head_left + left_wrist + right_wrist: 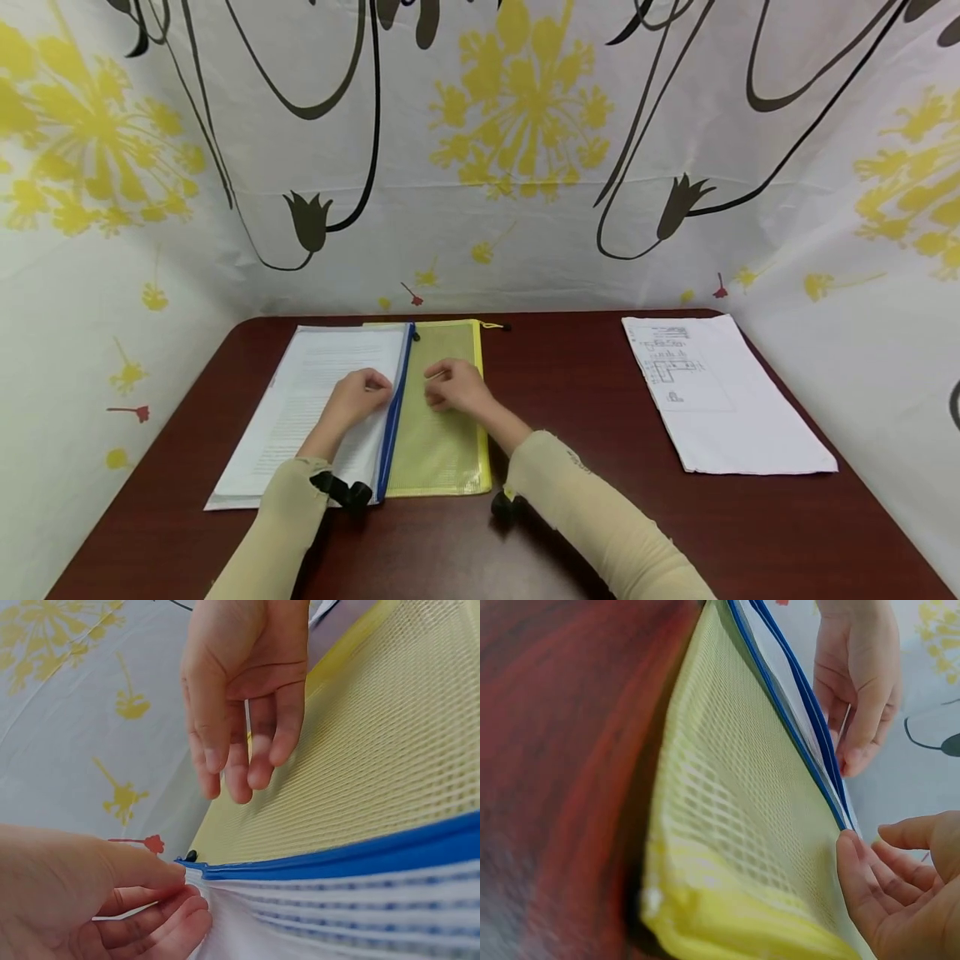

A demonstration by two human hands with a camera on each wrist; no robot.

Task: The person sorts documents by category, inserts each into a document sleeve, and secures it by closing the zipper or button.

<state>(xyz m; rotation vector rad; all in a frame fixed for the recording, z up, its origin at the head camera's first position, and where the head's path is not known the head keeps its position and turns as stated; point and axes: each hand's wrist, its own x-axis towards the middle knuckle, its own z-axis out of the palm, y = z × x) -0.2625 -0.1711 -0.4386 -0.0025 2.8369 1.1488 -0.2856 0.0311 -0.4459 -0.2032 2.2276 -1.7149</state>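
Observation:
A white mesh zip pouch (330,350) with a blue zipper edge (393,417) lies at the table's left, with printed sheets showing through it. My left hand (358,396) pinches the pouch near its blue edge between thumb and fingers. Two blue strips stand slightly apart in the right wrist view, with white between them. Beside and partly under this pouch lies a yellow mesh zip pouch (442,450). Over the yellow pouch hovers my right hand (457,387), its fingers loosely bent and holding nothing. The left wrist view shows the right hand (251,712) apart from the blue edge.
On the right of the dark red table (585,400) lies a stack of white paper (738,408) with a printed drawing on its top sheet. A patterned cloth (480,250) hangs behind the table and along its sides. A yellow zipper pull (495,326) sticks out at the back.

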